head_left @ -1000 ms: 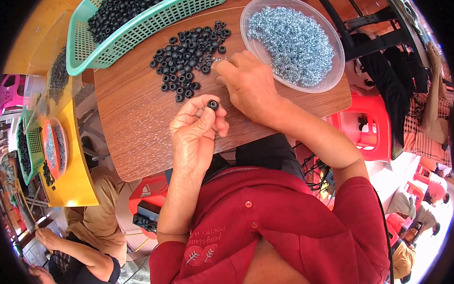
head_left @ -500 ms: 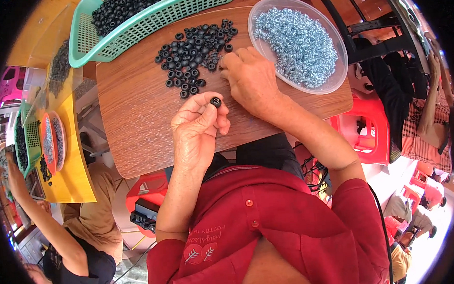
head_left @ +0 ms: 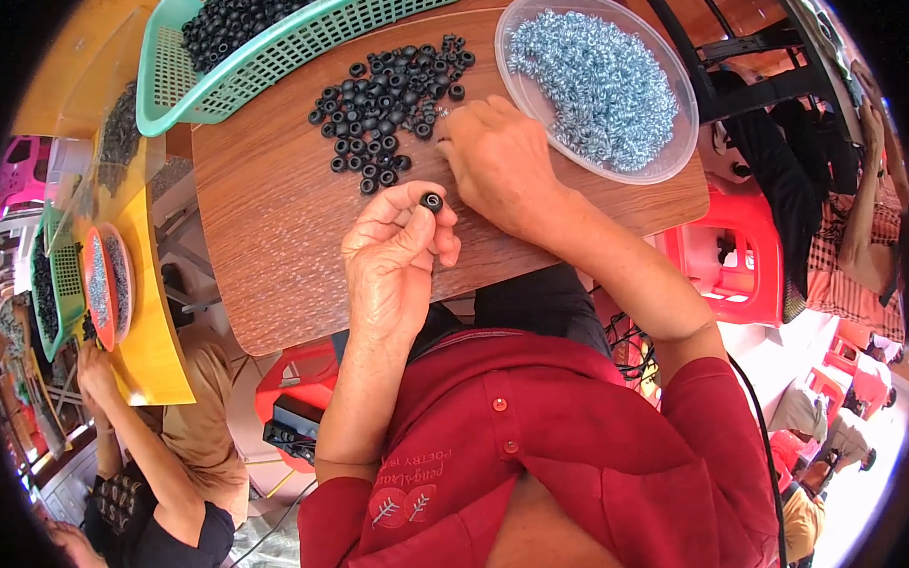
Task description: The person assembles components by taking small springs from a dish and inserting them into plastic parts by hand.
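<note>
My left hand (head_left: 382, 261) pinches a small round black plastic cap (head_left: 431, 202) between thumb and fingers, its hole turned up and a bit of metal showing inside. Farther forward and to the right, my right hand (head_left: 502, 164) rests low over the table with curled fingers, beside a loose pile of black caps (head_left: 388, 98). A few small metal springs lie at the pile's right edge, close to my right fingertips; whatever those fingers hold is hidden. Right of that hand, a clear plastic tub (head_left: 691, 125) holds many small silvery-blue springs (head_left: 608, 90).
A green slotted basket (head_left: 301, 51) full of black caps stands at the far left of the brown wooden table (head_left: 273, 250). Left of it, a person's hand (head_left: 100, 382) is at a yellow table (head_left: 157, 369) with similar trays. Red stools (head_left: 749, 254) stand around.
My right hand has shifted very slightly; my left hand still holds the cap in the same spot. The co-worker's arm at left has come back toward the yellow table's near end.
</note>
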Action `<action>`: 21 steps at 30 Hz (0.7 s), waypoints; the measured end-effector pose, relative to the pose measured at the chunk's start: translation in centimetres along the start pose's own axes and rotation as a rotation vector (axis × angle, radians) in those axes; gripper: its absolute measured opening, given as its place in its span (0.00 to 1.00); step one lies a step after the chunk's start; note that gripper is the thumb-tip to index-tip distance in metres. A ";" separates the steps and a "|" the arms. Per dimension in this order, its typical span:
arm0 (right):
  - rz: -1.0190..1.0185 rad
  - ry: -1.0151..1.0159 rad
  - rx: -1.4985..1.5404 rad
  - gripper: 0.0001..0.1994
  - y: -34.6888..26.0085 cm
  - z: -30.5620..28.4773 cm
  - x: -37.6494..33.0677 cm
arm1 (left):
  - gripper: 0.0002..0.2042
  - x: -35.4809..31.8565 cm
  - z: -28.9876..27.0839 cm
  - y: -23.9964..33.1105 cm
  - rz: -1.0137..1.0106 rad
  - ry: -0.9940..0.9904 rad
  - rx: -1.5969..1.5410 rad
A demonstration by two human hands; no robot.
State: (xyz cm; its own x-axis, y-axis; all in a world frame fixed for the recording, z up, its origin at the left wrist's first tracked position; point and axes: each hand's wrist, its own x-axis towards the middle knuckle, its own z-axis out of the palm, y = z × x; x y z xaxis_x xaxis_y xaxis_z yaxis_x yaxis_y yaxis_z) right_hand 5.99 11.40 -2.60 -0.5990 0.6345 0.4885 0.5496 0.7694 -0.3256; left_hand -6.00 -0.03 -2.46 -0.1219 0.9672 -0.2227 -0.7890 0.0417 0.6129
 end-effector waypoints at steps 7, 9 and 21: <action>0.202 -0.064 0.556 0.05 -1.7 -5.2 -1.1 | 0.11 -0.2 0.6 -0.1 -0.035 0.009 -0.031; 0.282 -0.096 0.683 0.05 -2.2 -6.2 -1.4 | 0.11 -0.1 1.0 -0.2 -0.051 0.022 -0.027; 0.373 -0.049 0.937 0.05 -1.6 -6.9 -3.1 | 0.10 -0.7 2.7 -1.0 -0.006 0.024 0.130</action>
State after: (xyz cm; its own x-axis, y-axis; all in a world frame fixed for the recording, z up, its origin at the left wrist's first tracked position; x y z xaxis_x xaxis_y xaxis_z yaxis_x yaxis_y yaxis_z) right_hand 10.94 7.70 2.01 -0.5170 0.8327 0.1985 0.0404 0.2554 -0.9660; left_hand -3.52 -0.05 -0.88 -0.1328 0.9606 -0.2440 -0.7056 0.0813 0.7040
